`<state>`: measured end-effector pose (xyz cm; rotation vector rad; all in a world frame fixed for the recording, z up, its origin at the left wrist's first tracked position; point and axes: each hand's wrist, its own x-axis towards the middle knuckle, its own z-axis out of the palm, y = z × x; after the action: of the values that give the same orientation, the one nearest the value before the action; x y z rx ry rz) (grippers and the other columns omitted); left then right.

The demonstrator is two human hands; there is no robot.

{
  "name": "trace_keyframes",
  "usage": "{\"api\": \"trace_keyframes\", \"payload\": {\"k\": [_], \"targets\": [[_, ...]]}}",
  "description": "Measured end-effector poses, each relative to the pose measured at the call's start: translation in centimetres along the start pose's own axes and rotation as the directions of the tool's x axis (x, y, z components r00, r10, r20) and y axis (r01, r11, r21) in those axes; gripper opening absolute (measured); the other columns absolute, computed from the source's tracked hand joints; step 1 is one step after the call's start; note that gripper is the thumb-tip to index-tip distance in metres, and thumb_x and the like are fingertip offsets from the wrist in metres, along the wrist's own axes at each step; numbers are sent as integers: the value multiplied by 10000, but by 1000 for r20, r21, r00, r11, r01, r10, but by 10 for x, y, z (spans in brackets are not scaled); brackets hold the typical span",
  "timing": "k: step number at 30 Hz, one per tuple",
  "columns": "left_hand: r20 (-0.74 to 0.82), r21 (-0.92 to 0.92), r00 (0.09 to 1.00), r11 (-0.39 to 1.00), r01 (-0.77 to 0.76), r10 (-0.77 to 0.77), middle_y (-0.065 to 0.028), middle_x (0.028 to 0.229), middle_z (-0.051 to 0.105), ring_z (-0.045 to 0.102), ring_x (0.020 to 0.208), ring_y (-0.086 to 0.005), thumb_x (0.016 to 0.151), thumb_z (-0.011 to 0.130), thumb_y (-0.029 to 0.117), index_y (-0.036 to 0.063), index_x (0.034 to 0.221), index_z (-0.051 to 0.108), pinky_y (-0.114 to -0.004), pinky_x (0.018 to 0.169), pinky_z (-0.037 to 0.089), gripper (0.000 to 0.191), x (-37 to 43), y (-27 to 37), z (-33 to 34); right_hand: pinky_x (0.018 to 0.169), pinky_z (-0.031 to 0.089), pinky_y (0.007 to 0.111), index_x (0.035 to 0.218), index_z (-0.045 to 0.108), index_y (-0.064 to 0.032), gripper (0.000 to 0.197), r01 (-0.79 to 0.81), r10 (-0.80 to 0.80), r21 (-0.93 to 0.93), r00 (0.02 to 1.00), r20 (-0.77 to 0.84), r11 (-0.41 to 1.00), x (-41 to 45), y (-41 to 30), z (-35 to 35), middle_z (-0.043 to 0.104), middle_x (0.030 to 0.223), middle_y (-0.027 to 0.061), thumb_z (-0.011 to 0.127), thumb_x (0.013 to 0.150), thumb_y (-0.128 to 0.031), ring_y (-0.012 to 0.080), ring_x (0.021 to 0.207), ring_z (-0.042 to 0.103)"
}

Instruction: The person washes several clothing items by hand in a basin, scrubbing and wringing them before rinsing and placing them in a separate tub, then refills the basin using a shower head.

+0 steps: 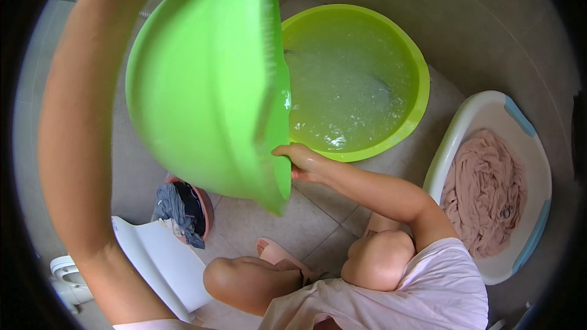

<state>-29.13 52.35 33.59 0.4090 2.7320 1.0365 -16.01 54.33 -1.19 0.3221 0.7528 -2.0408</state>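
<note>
A large bright green plastic basin [197, 87] is held up on its side, its opening turned right towards a yellow-green basin [419, 96] on the floor, which holds cloudy, rippling water [344, 82]. My right hand [300, 160] grips the raised basin's lower rim, thumb on the inside. My left arm reaches up along the left side to the raised basin's far top edge; the left hand itself is beyond the top of the picture or hidden. Whether anything lies under the water, apart from a dark patch, I cannot tell.
At right stands a white tub [435, 169] with blue grips, holding wrung pink cloth [486, 192]. A small pink bucket [207, 211] with dark and grey clothes [169, 204] stands at lower left, beside a white plastic panel [160, 261]. My knees and a pink slipper [275, 252] are below, on grey tiles.
</note>
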Motion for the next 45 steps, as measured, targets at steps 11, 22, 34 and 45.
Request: {"api": "trace_keyframes", "payload": {"k": [11,22,34,45], "targets": [[-202,-112,841,865,489,-501,-49,855,622,578,738,-116,841,584,201,4,1012,580,-244,680,462,261,-194,-254,-127,741,484,307,1174,483,23,406,502,-607,-614,794,46,609,-3,-85,13,596,1004,147,536,824,-176,196,877,588],[-341,-710,548,591,383,-764,-86,877,610,596,715,-156,735,497,18,-42,1022,554,-260,651,486,299,-339,-409,9,931,405,403,1155,575,-78,442,-286,-795,-943,606,-38,-173,66,-185,-166,561,1165,189,549,797,-336,338,1095,522],[-181,-928,445,303,218,-877,-87,890,615,606,732,-176,721,502,-12,-23,1015,551,-273,667,500,298,-384,-441,91,961,327,536,1156,560,-125,351,-570,-426,-424,816,-391,-704,90,-109,-214,508,1240,137,496,831,-243,321,1167,453],[-164,-962,420,240,134,-892,-76,892,607,598,751,-175,719,491,-22,-26,1027,552,-273,666,491,314,-375,-454,110,732,403,340,885,587,-63,184,18,-548,-987,833,-74,161,-11,-158,-81,589,815,45,591,740,-176,160,857,528]]}}
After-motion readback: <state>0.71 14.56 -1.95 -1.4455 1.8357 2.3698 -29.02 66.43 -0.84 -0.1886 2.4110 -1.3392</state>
